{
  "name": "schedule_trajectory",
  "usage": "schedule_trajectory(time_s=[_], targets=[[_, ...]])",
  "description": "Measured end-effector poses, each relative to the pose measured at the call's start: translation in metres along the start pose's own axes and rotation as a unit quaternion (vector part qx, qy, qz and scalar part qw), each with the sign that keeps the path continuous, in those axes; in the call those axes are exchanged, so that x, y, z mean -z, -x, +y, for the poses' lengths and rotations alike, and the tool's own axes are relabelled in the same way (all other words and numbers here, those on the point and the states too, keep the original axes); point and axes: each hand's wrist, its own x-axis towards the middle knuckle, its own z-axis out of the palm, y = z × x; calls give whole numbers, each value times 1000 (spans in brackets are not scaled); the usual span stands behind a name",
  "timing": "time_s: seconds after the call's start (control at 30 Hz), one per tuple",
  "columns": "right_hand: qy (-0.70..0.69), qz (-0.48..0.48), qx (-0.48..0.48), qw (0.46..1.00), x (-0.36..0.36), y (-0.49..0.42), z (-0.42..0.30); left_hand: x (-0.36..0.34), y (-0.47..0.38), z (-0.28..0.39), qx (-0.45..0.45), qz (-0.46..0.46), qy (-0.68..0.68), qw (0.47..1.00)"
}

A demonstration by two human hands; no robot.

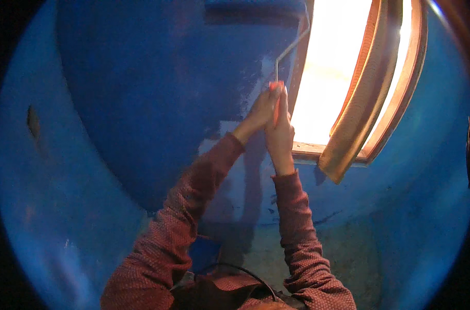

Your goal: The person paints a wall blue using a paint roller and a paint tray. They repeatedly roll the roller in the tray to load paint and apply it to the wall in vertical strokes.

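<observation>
Both hands grip the red handle (pixel 276 112) of a paint roller in front of a blue wall. My left hand (pixel 262 106) wraps it from the left, and my right hand (pixel 280 135) holds it from the right, a little lower. From the handle a bent metal rod (pixel 276 69) runs up and right to the roller's blue-coated cover (pixel 254 9), which lies across the top of the view at the wall. Darker blue paint (pixel 142 77) covers much of the wall. Lighter patches (pixel 235 155) show around and below my hands.
Close on the right is a bright window with a wooden frame (pixel 397 104) and a long tan panel (pixel 359 116) projecting from it. Below, a blue container or tray (pixel 205 252) sits on the grey floor (pixel 343 255), partly hidden by my sleeve. A dark cable (pixel 238 266) loops before my body.
</observation>
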Motion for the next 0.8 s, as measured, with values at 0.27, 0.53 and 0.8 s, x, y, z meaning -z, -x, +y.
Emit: schedule_trajectory(time_s=[0.27,0.53,0.8], targets=[[42,-58,-75,995,-9,139,68,-48,125,-89,118,7,127,985],[68,-6,24,997,-13,16,92,-36,-5,-69,-84,-15,45,995],[71,-11,-17,997,-2,-95,53,-28,-113,-26,-141,20,121,982]])
